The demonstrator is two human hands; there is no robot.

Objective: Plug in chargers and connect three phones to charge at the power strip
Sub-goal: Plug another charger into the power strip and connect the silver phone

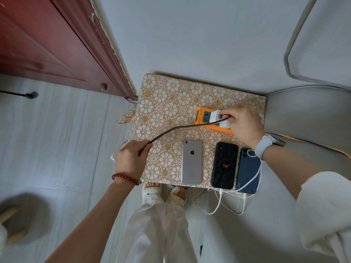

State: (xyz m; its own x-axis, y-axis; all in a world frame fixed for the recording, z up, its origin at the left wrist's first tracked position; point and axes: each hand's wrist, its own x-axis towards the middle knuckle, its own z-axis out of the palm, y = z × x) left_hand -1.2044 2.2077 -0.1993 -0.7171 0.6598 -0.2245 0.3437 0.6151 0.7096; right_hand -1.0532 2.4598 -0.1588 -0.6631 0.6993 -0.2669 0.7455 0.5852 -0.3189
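Note:
An orange power strip [201, 115] lies on the floral-covered table [167, 103]. White charger plugs [216, 115] sit in it. My right hand [245, 124] pinches the plug end of a black braided cable [182, 128] at a white charger. My left hand [132, 158] grips the cable's other end at the table's left edge. Three phones lie face down along the front edge: a silver phone [191, 162], a black phone with a red spider [225, 165] and a dark blue phone [248, 171]. White cables [218, 202] run into the black and blue phones.
A red-brown wooden door [47, 44] stands at the left, with a doorstop [31, 95] on the pale floor. A grey tube frame [288, 59] runs along the wall at the right. The strip's blue and yellow cord [313, 144] trails right. My slippered feet [163, 192] stand at the table's front.

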